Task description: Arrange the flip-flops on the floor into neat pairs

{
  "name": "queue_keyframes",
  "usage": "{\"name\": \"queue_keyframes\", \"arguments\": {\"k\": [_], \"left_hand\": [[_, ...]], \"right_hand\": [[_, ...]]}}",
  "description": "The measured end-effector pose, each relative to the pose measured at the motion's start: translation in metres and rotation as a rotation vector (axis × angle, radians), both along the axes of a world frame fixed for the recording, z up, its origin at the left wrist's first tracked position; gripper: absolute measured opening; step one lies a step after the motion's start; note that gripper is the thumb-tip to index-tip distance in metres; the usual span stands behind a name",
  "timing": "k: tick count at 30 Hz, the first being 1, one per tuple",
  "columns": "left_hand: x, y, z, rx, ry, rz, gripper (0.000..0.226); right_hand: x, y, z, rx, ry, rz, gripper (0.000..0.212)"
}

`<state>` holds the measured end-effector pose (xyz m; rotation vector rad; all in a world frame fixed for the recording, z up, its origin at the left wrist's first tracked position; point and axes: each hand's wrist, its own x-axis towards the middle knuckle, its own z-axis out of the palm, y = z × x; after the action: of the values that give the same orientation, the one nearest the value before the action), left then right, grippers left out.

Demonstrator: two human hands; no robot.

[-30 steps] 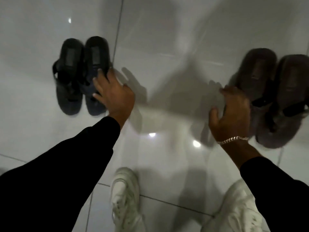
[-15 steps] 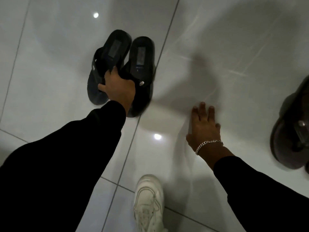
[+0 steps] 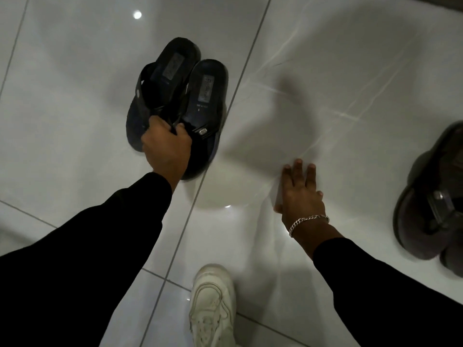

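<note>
Two black flip-flops lie side by side in the upper middle of the head view, heels pointing away. My left hand is closed around their straps at the toe end, holding both together. My right hand, with a silver bracelet at the wrist, rests flat on the white floor with fingers spread, holding nothing. A brown pair of flip-flops sits at the right edge, partly cut off by the frame.
The floor is glossy white tile with dark grout lines and bright light reflections. My white sneaker stands at the bottom centre. Black sleeves cover both arms.
My left hand went from hovering over the black pair to gripping their straps. My right hand left the brown pair and now lies flat on the floor. The view shifted left.
</note>
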<state>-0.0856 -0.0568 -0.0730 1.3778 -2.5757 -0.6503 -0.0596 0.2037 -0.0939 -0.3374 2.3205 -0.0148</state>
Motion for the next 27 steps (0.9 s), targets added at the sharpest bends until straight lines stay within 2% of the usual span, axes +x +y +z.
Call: {"name": "queue_keyframes", "arguments": {"k": [4, 10, 13, 16, 18, 22, 27], "left_hand": [[-0.011, -0.003, -0.002, 0.02, 0.035, 0.056, 0.015], [-0.03, -0.004, 0.006, 0.054, -0.014, -0.016, 0.017], [-0.033, -0.009, 0.012, -0.076, -0.073, -0.117, 0.026], [-0.034, -0.017, 0.016, -0.215, -0.239, -0.253, 0.037], [-0.036, -0.022, 0.017, -0.214, -0.297, -0.313, 0.037], [-0.037, -0.015, 0.02, -0.187, -0.254, -0.328, 0.033], [-0.039, -0.017, 0.027, -0.261, -0.316, -0.436, 0.03]], "right_hand": [[-0.002, -0.002, -0.001, -0.008, -0.004, 0.002, 0.087], [0.0, -0.001, 0.002, 0.001, -0.017, -0.001, 0.085], [-0.001, -0.001, 0.002, -0.003, -0.006, 0.007, 0.082], [-0.001, -0.001, 0.0, 0.002, -0.008, 0.01, 0.081], [-0.001, -0.001, -0.001, 0.008, -0.004, 0.014, 0.08], [-0.002, 0.0, 0.001, -0.018, -0.006, -0.003, 0.085], [-0.015, 0.005, 0.01, -0.104, -0.065, -0.031, 0.093]]}}
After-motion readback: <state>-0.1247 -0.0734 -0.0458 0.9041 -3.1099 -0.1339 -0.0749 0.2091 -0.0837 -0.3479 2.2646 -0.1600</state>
